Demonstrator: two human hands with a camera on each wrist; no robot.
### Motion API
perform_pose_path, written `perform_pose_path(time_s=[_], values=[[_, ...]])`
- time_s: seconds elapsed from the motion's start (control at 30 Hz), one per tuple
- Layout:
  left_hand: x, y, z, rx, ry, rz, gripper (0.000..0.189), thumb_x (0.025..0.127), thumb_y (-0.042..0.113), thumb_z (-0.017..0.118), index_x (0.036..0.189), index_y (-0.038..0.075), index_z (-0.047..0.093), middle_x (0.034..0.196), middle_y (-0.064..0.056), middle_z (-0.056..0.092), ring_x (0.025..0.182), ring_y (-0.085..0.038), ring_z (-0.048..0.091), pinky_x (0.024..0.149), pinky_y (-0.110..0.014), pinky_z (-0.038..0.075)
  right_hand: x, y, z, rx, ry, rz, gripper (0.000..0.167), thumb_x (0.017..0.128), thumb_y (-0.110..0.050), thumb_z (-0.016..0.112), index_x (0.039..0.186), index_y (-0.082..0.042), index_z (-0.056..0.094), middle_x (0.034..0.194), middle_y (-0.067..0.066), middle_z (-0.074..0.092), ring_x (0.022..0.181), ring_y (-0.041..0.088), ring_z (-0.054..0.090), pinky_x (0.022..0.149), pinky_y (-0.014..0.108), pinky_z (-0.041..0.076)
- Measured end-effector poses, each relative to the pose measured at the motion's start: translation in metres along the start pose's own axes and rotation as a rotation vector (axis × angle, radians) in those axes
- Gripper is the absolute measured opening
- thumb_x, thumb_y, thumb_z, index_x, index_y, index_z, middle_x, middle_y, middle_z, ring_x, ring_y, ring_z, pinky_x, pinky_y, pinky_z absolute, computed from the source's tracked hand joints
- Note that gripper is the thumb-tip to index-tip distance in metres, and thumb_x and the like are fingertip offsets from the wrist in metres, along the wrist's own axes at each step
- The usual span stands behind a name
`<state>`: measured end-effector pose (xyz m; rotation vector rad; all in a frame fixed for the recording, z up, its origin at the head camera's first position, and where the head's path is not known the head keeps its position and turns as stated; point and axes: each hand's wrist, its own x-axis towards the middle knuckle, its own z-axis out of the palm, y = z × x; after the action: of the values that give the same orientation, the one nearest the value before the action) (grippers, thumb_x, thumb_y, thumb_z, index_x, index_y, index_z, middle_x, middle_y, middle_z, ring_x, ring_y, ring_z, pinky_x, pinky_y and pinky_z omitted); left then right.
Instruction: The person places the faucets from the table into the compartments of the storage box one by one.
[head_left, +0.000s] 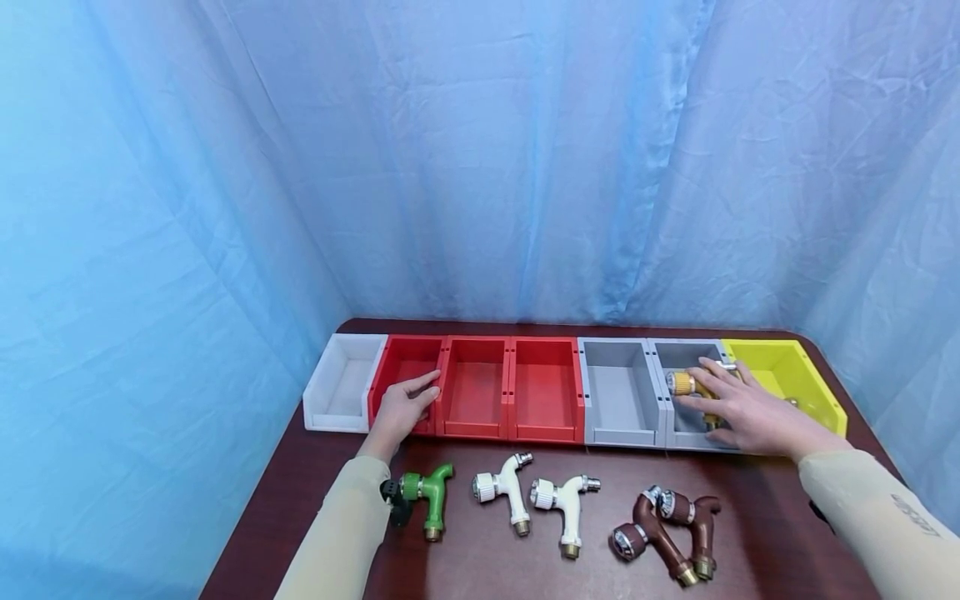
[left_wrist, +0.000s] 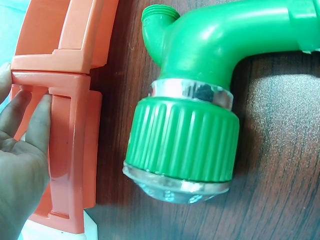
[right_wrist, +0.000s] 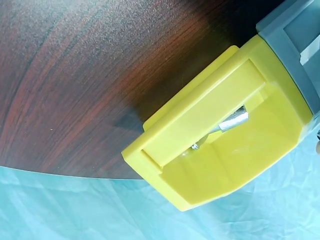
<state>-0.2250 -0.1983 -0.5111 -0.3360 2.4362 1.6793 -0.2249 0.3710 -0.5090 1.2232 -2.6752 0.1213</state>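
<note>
My right hand (head_left: 738, 412) holds a yellow tap (head_left: 681, 383) over the right-hand grey bin (head_left: 678, 437), with its fingers across the tap's body. Part of the tap is hidden under those fingers. At the leftmost red bin (head_left: 405, 346), my left hand (head_left: 405, 408) reaches in with fingers extended, fingertips right at the wall beside the middle red bin (head_left: 476, 432). In the left wrist view its fingers (left_wrist: 40, 122) lie over the bin's edge, and a green tap (left_wrist: 185, 137) rests on the table close by.
Two white taps (head_left: 570, 508) and two brown taps (head_left: 660, 542) lie along the front of the dark wooden table (head_left: 517, 575). A white bin (head_left: 322, 392) ends the row at left. The yellow bin (head_left: 828, 408) at right contains a metallic piece (right_wrist: 235, 120). Blue curtains (head_left: 480, 167) surround the table.
</note>
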Motion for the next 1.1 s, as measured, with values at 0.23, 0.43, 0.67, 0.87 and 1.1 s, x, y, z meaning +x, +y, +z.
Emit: perform_pose_path(time_s=[0.23, 0.43, 0.67, 0.87, 1.1], values=[[0.0, 0.0, 0.0, 0.001, -0.001, 0.005, 0.047, 0.099, 0.027, 0.069, 0.145, 0.034, 0.06, 0.151, -0.009, 0.051, 0.133, -0.034, 0.052, 0.097, -0.045, 0.057, 0.005, 0.003, -0.006, 0.023, -0.077, 0.035, 0.069, 0.073, -0.029, 0.092, 0.136, -0.02, 0.067, 0.149, 0.026, 0.048, 0.141, 0.05, 0.036, 0.116, 0.076, 0.012], [-0.001, 0.0, 0.0, 0.004, 0.006, 0.004, 0.048, 0.098, 0.028, 0.071, 0.144, 0.034, 0.06, 0.15, -0.01, 0.051, 0.133, -0.034, 0.052, 0.096, -0.046, 0.057, 0.014, 0.002, -0.014, 0.073, -0.228, 0.113, 0.064, 0.075, -0.031, 0.09, 0.134, -0.018, 0.069, 0.152, 0.024, 0.047, 0.143, 0.052, 0.032, 0.108, 0.08, 0.022], [-0.002, 0.0, 0.001, 0.0, 0.005, 0.008, 0.048, 0.098, 0.028, 0.07, 0.144, 0.035, 0.06, 0.15, -0.01, 0.051, 0.132, -0.034, 0.053, 0.096, -0.045, 0.057, 0.021, 0.001, -0.022, 0.115, -0.297, 0.166, 0.059, 0.073, -0.026, 0.092, 0.127, -0.013, 0.073, 0.155, 0.021, 0.046, 0.146, 0.052, 0.029, 0.113, 0.078, 0.017], [-0.001, 0.0, 0.001, 0.002, 0.007, 0.015, 0.047, 0.099, 0.028, 0.069, 0.144, 0.034, 0.06, 0.15, -0.01, 0.052, 0.132, -0.035, 0.054, 0.095, -0.045, 0.058, 0.022, 0.003, -0.021, 0.171, -0.284, 0.176, 0.057, 0.071, -0.021, 0.092, 0.123, -0.008, 0.074, 0.155, 0.022, 0.045, 0.146, 0.053, 0.027, 0.114, 0.077, 0.014], [-0.002, 0.0, 0.001, 0.009, 0.006, 0.015, 0.047, 0.099, 0.026, 0.069, 0.145, 0.033, 0.06, 0.15, -0.01, 0.052, 0.132, -0.035, 0.053, 0.096, -0.046, 0.058, 0.021, 0.006, -0.017, 0.22, -0.259, 0.164, 0.046, 0.069, -0.02, 0.093, 0.11, -0.008, 0.079, 0.153, 0.025, 0.046, 0.143, 0.057, 0.026, 0.109, 0.08, 0.021]])
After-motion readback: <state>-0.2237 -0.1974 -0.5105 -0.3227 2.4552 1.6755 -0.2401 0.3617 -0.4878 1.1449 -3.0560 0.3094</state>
